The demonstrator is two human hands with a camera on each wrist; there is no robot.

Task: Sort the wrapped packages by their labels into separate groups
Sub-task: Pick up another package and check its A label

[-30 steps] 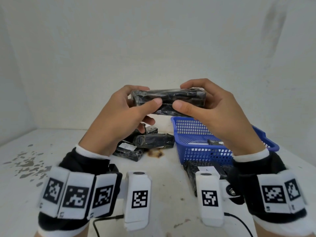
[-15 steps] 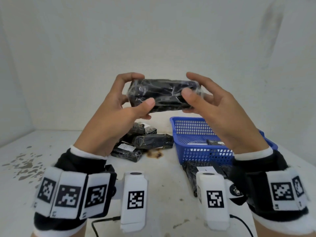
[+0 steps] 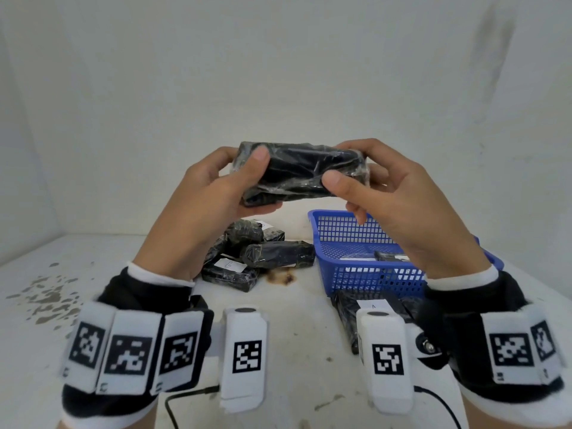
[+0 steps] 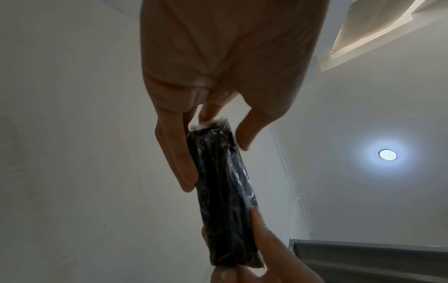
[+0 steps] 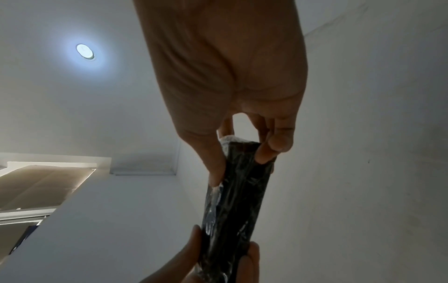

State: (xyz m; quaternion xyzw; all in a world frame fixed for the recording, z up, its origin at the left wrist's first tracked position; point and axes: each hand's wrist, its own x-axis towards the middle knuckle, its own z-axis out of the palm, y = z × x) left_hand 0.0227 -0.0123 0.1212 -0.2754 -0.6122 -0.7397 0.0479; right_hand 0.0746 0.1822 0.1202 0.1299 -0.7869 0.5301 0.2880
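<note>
While I hold the black wrapped package (image 3: pixel 298 174) in the air above the bench, my left hand (image 3: pixel 213 196) and right hand (image 3: pixel 393 199) pinching its two ends, it seems light, firm and a little slippery in its film.

A stained white table (image 3: pixel 130 305) bears a pile of black packages (image 3: pixel 253 255), a blue basket (image 3: pixel 365 274) and another package (image 3: pixel 349 314).

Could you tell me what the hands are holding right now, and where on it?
One black wrapped package, lifted above the table: left hand grips its left end, right hand its right end.
</note>
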